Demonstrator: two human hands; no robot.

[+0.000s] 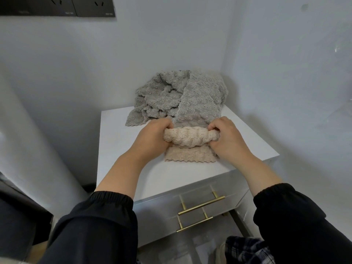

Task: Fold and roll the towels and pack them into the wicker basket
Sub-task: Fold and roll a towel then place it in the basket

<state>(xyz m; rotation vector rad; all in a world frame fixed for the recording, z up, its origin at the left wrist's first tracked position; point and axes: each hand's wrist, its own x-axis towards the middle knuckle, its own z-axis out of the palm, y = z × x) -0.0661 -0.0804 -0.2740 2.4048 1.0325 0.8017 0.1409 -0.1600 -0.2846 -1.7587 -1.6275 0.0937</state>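
A beige towel (190,139) lies on the white cabinet top (122,149), partly rolled into a thick tube, with a flat tail showing below the roll. My left hand (152,138) grips the roll's left end. My right hand (228,141) grips its right end, fingers curled over the top. Behind the roll, several grey towels (181,96) lie in a loose heap against the wall corner. No wicker basket is in view.
The cabinet stands in a corner between two white walls. Two drawers with brass bar handles (202,204) face me below the top. Dark wall sockets (57,6) sit high at the upper left. A plaid cloth (247,250) shows at the bottom right.
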